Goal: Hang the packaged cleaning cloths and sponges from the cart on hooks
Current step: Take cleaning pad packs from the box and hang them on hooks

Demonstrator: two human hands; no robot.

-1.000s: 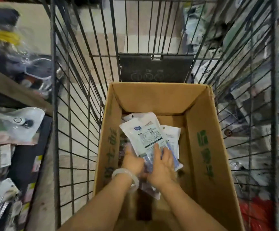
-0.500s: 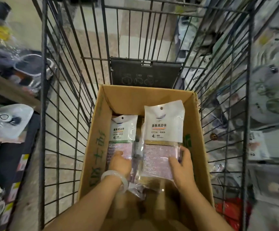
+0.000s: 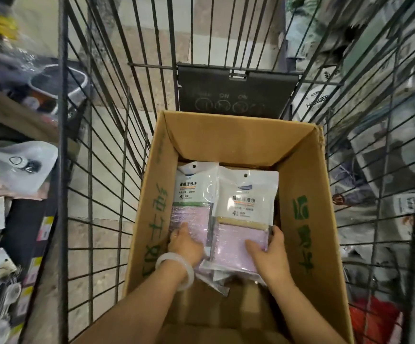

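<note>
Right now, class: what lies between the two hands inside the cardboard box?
In the head view, the touching edges of two sponge packs: the left hand holds the left pack, the right hand the right pack.

I'm looking down into a shop aisle — a wire shopping cart [image 3: 97,170] carries a cardboard box [image 3: 308,219] of stock. Shelves [image 3: 15,115] on both sides are crowded with packaged goods [image 3: 20,167] — some with price labels [image 3: 45,228].
</note>
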